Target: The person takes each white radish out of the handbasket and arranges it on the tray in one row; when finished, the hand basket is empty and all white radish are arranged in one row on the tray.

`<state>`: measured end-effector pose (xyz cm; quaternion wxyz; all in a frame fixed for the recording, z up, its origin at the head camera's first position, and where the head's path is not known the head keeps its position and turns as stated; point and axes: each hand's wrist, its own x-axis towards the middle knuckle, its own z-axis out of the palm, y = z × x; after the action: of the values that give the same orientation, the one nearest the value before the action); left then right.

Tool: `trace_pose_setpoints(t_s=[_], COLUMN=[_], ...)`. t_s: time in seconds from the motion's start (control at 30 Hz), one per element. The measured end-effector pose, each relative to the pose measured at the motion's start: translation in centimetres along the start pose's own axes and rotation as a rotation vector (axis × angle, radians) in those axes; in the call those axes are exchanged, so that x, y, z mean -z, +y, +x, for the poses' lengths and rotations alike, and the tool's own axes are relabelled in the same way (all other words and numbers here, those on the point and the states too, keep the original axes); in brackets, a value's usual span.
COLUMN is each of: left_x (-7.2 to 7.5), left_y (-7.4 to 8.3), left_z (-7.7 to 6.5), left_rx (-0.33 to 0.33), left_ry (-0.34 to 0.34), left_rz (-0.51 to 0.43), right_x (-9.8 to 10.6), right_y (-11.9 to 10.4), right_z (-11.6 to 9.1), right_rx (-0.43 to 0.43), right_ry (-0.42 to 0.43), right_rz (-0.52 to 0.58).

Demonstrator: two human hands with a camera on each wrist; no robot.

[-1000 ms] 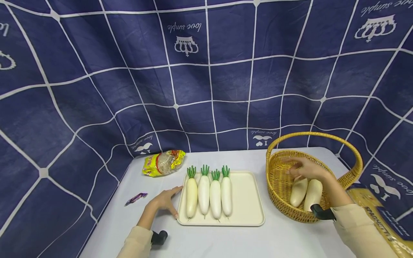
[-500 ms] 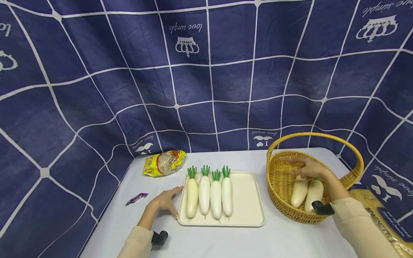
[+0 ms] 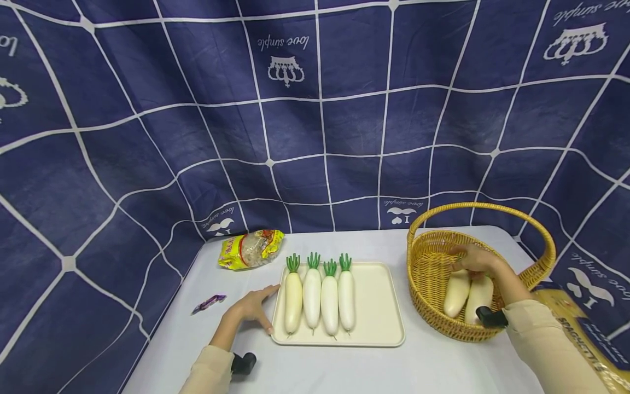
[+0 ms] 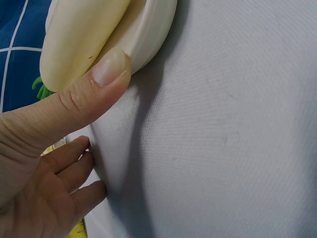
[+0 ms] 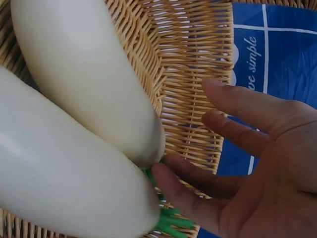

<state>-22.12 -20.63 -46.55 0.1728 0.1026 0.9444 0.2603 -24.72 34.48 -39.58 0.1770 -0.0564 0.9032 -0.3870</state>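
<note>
My left hand (image 3: 252,307) rests with spread fingers beside a cream tray (image 3: 373,306), its thumb (image 4: 106,72) at the tray's rim. On the tray several white radishes lie side by side with green tops pointing away; the leftmost radish (image 3: 293,301) is yellower. At the right my right hand (image 3: 473,259) reaches into a wicker basket (image 3: 424,279), over the leafy ends of two white radishes (image 3: 456,294). In the right wrist view its fingers are loosely extended, and one fingertip (image 5: 161,171) is right at the end of a radish (image 5: 74,168), near its green leaves (image 5: 173,223).
A yellow, partly clear food bag (image 3: 252,249) lies at the back left, with a small purple wrapped item (image 3: 209,303) nearer the front. A spaghetti package (image 3: 581,328) lies right of the basket, whose handle (image 3: 474,205) arches overhead. A blue checked cloth (image 3: 344,126) hangs behind the table.
My right hand has sunk lower into the basket and shifted slightly nearer, over the radishes' leafy ends. The left hand and the tray have stayed put.
</note>
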Motion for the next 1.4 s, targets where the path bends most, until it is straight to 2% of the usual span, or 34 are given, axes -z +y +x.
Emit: trace_pose_setpoints(t_s=[0.37, 0.67, 0.87, 1.07, 1.4], left_x=[0.1, 0.1, 0.1, 0.1, 0.1], left_y=[0.0, 0.0, 0.0, 0.2, 0.3], left_z=[0.1, 0.3, 0.3, 0.3, -0.1], left_rx=[-0.005, -0.006, -0.006, -0.006, 0.005], left_ry=[-0.008, -0.005, -0.008, -0.011, -0.010], left_rz=[-0.010, 0.014, 0.015, 0.006, 0.012], right_x=[0.0, -0.9, -1.8, -2.1, -2.8], right_y=[0.1, -0.9, -1.6, -1.9, -2.1], right_z=[0.9, 1.2, 1.8, 2.1, 2.4], right_rx=[0.034, -0.075, -0.103, -0.134, -0.154], right_ry=[-0.066, -0.137, -0.195, -0.260, -0.317], right_rz=[0.085, -0.005, 0.000, -0.042, -0.088])
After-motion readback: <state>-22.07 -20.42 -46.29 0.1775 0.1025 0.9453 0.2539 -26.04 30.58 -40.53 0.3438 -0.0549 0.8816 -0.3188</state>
